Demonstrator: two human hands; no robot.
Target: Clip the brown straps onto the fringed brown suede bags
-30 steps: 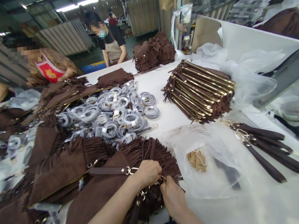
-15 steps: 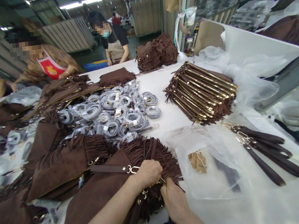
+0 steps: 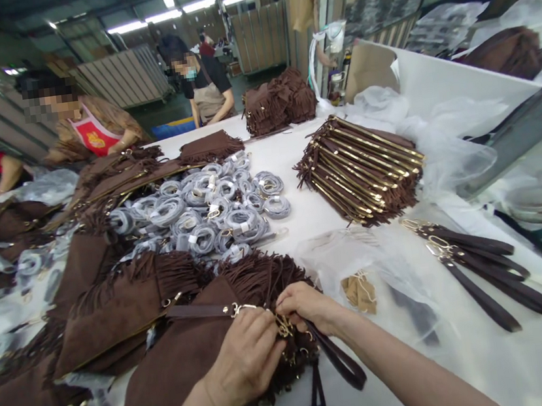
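A brown fringed bag [image 3: 187, 365] lies on the table in front of me. My left hand [image 3: 247, 351] is closed at its zipper-side corner, by a cluster of gold clasps and rings [image 3: 284, 325]. My right hand [image 3: 306, 304] pinches a dark brown wrist strap [image 3: 342, 362] near that hardware, and the strap's loop hangs below the hand. Whether the clasp is hooked onto a ring I cannot tell, as fingers cover part of it. Another brown strap [image 3: 198, 311] with a gold clasp lies across the bag, just beyond my left hand.
Coiled straps in clear wrap [image 3: 197, 205] form a heap behind the bag. A row of fringed bags [image 3: 360, 169] with gold zippers stands to the right. Loose wrist straps [image 3: 481, 269] and brown tags [image 3: 360, 292] on plastic lie nearer. Co-workers [image 3: 207, 82] stand across the table.
My right hand has moved up and now holds the strap, its loop swung to the right. My left hand has shifted down and left, staying at the bag's corner.
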